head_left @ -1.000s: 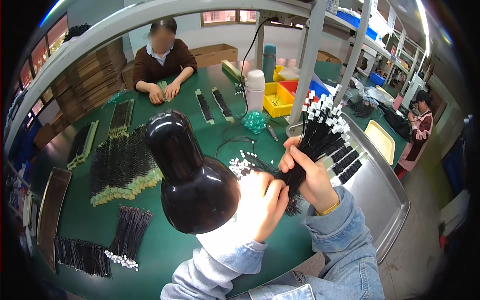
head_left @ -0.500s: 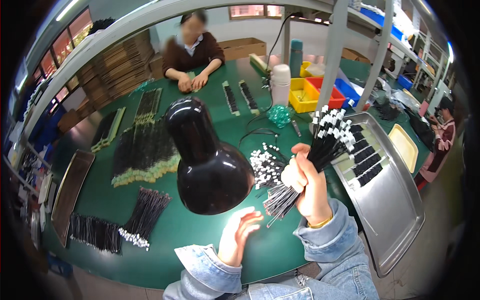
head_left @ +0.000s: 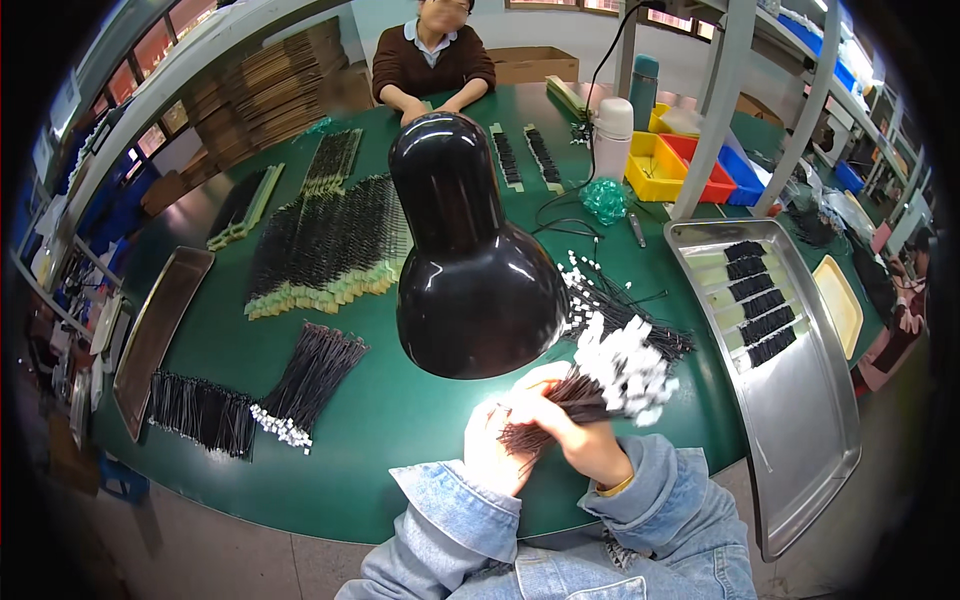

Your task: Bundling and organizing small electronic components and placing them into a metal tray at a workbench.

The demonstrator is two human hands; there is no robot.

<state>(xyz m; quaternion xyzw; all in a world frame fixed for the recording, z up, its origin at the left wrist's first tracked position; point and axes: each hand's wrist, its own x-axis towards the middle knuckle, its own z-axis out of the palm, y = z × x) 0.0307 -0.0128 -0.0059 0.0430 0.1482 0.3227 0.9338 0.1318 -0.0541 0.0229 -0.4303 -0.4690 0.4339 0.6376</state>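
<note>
Under the black lamp [head_left: 480,300], my right hand [head_left: 590,445] grips a thick bundle of black wires [head_left: 585,398] around its middle. White connectors at one end of the bundle fan out to the right, blurred by motion. My left hand [head_left: 490,450], brightly lit, closes around the bundle's thin loose ends; some of its fingers are washed out or hidden. Just beyond my hands, a loose heap of black wires with white connectors [head_left: 640,318] lies on the green table [head_left: 400,420].
Wire bundles [head_left: 310,380] lie at the left by a narrow metal tray [head_left: 160,330]. Rows of wires on pale strips [head_left: 330,250] sit behind them. A large metal tray [head_left: 800,420] stands at right. Bottles [head_left: 612,140], coloured bins [head_left: 655,168] and a person [head_left: 430,60] are across the table.
My right hand has brought the wire bundle down and left to my left hand, which has closed on its loose ends. The view has shifted, so the table appears lower and further right.
</note>
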